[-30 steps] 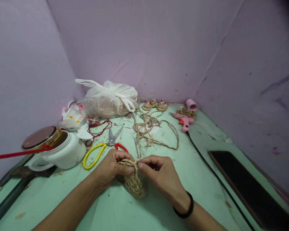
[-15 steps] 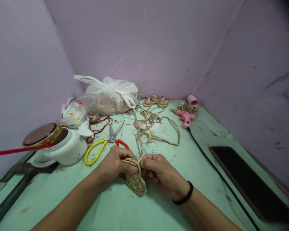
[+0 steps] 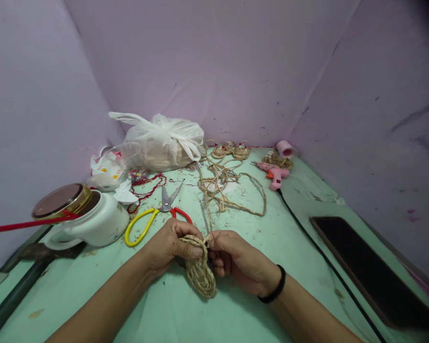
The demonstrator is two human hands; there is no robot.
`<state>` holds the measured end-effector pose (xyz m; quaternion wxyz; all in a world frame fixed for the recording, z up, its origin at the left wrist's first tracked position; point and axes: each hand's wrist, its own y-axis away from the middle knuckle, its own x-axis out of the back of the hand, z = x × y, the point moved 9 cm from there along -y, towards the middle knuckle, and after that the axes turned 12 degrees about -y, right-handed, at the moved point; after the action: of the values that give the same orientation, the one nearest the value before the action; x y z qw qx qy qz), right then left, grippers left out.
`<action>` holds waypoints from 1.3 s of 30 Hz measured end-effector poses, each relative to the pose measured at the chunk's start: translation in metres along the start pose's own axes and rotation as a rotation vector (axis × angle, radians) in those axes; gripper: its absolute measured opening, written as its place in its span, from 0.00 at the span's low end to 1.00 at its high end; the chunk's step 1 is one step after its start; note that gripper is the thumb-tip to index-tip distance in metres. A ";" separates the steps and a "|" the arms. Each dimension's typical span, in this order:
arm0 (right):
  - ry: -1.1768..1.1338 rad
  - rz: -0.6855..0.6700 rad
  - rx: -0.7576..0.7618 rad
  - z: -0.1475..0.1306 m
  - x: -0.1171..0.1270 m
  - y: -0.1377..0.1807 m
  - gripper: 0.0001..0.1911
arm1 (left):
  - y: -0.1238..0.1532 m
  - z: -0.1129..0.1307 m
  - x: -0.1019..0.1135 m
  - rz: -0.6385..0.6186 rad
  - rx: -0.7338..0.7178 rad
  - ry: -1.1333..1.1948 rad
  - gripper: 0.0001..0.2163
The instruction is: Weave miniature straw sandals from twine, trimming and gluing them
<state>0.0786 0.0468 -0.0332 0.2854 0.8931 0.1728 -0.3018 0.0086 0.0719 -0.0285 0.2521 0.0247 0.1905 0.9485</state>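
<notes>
Pale purple walls (image 3: pixel 214 71) close in around a light green surface (image 3: pixel 178 319) flecked with fibre scraps, and I read the clock from the oval braided coil (image 3: pixel 201 281) in front of me, 12 being straight ahead. My left grip (image 3: pixel 169 245) is clamped on the coil's upper end, thumb across the top, the fingers beneath mostly hidden. My right grip (image 3: pixel 239 259), below a black wristband (image 3: pixel 280 285), is pinched together on the braided cord (image 3: pixel 208 212) where it meets the coil's 1 o'clock edge. The cord runs off towards 12 into a loose tangle (image 3: pixel 216 190). Scissors (image 3: pixel 166 202) lie at 11, blades spread, with one yellow handle and one red; beyond them sits a knotted white plastic bag (image 3: pixel 168 138). A white mug (image 3: pixel 105 224) stands at 10. Around 1 rests a pink glue gun (image 3: pixel 277 176); at 3 lies a phone (image 3: pixel 372 271) (its dark screen facing up).
</notes>
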 end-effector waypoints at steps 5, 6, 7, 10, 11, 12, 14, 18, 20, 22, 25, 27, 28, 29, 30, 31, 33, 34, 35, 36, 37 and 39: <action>-0.066 -0.023 -0.037 -0.002 0.002 0.002 0.04 | 0.001 0.001 -0.002 -0.035 -0.009 0.054 0.07; -0.104 -0.032 -0.053 -0.002 0.002 0.002 0.03 | 0.001 0.002 -0.001 -0.035 -0.014 0.066 0.08; -0.145 -0.042 -0.068 -0.004 0.003 0.002 0.03 | 0.001 0.002 0.000 -0.029 -0.019 0.078 0.08; -0.238 -0.029 -0.049 -0.012 0.009 0.001 0.04 | 0.002 0.001 0.002 -0.003 -0.009 0.097 0.09; -0.231 0.011 -0.002 -0.018 0.014 0.000 0.05 | 0.002 0.000 0.002 -0.003 -0.003 0.100 0.09; -0.187 0.074 0.069 -0.025 0.022 0.000 0.08 | 0.002 -0.001 0.001 -0.004 0.001 0.101 0.09; -0.004 0.240 0.255 -0.042 0.038 0.004 0.16 | 0.002 -0.001 -0.001 -0.002 0.004 0.100 0.10; 0.341 0.387 0.504 -0.064 0.039 0.018 0.14 | 0.002 -0.001 0.000 0.038 -0.003 0.118 0.09; 0.433 0.340 0.498 -0.060 0.028 0.019 0.13 | 0.001 -0.001 0.003 0.083 -0.012 0.141 0.08; 0.511 0.289 0.475 -0.053 0.017 0.019 0.13 | 0.000 -0.001 0.005 0.127 -0.020 0.150 0.09; 0.505 0.268 0.452 -0.042 0.011 0.017 0.12 | 0.001 0.003 0.005 0.170 -0.053 0.107 0.11; 0.461 0.289 0.447 -0.037 0.014 0.015 0.12 | 0.005 0.012 0.010 0.270 -0.116 -0.032 0.15; 0.448 0.308 0.452 -0.037 0.017 0.015 0.13 | 0.009 0.019 0.014 0.353 -0.162 -0.150 0.16; 0.445 0.325 0.463 -0.037 0.019 0.015 0.14 | 0.015 0.028 0.018 0.443 -0.216 -0.294 0.15; 0.450 0.332 0.476 -0.037 0.020 0.015 0.15 | 0.021 0.037 0.020 0.528 -0.277 -0.449 0.12; 0.463 0.333 0.487 -0.038 0.020 0.015 0.17 | 0.027 0.045 0.019 0.599 -0.339 -0.594 0.08; 0.503 0.331 0.514 -0.039 0.018 0.017 0.19 | 0.038 0.057 0.012 0.699 -0.461 -0.811 0.02; 0.527 0.332 0.533 -0.040 0.017 0.018 0.20 | 0.043 0.061 0.008 0.739 -0.513 -0.890 0.03; 0.553 0.338 0.555 -0.041 0.016 0.019 0.20 | 0.047 0.063 0.005 0.773 -0.546 -0.955 0.03; 0.576 0.346 0.575 -0.041 0.016 0.020 0.20 | 0.049 0.064 0.003 0.803 -0.560 -1.014 0.04; 0.595 0.352 0.588 -0.041 0.015 0.021 0.20 | 0.050 0.064 0.001 0.819 -0.559 -1.068 0.04; 0.629 0.354 0.602 -0.039 0.015 0.021 0.20 | 0.049 0.062 -0.002 0.813 -0.526 -1.164 0.05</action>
<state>0.1168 0.0561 -0.0086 -0.0053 1.0000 0.0010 0.0001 -0.0034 0.0534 0.0476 -0.0601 0.5287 -0.2300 0.8148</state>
